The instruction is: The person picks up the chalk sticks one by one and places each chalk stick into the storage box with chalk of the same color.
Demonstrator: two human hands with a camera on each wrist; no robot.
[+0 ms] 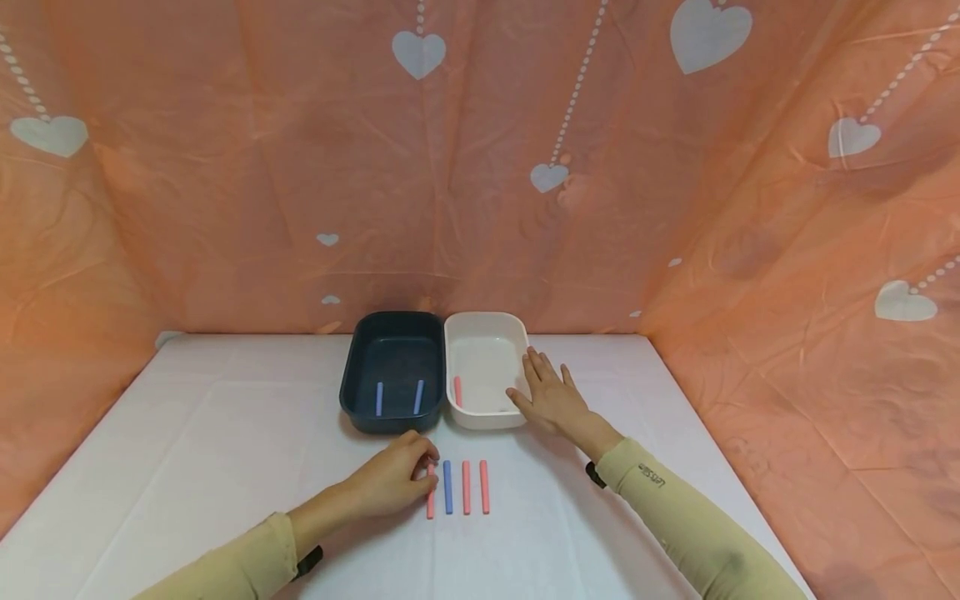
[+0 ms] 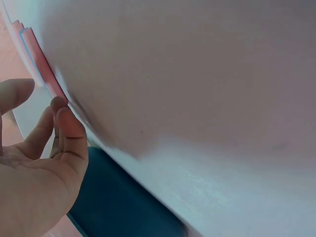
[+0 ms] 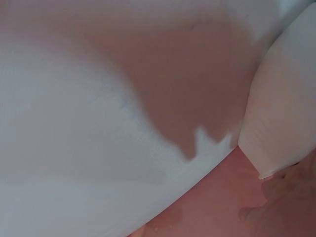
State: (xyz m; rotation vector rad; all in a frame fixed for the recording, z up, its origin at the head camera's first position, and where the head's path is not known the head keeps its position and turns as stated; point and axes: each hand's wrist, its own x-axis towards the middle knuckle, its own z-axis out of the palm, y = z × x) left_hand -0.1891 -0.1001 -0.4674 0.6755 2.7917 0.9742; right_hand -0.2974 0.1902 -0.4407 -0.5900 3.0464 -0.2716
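My left hand (image 1: 392,479) is over the leftmost pink stick (image 1: 431,504) of a row on the white table. In the left wrist view its bent fingertips touch or nearly touch one end of the pink stick (image 2: 42,61), while the thumb stands apart. Beside that stick lie a blue stick (image 1: 448,487) and two more pink sticks (image 1: 467,487). My right hand (image 1: 557,402), fingers spread, rests at the right rim of the white tray (image 1: 487,419). In the right wrist view the hand (image 3: 284,207) is partly cut off beside the tray wall (image 3: 284,94).
Left of the white tray, touching it, stands a dark blue tray (image 1: 352,367) holding two blue sticks (image 1: 418,397). One pink stick (image 1: 457,392) leans inside the white tray. Orange cloth (image 1: 225,208) with white hearts encloses the table (image 1: 225,467) at the back and sides.
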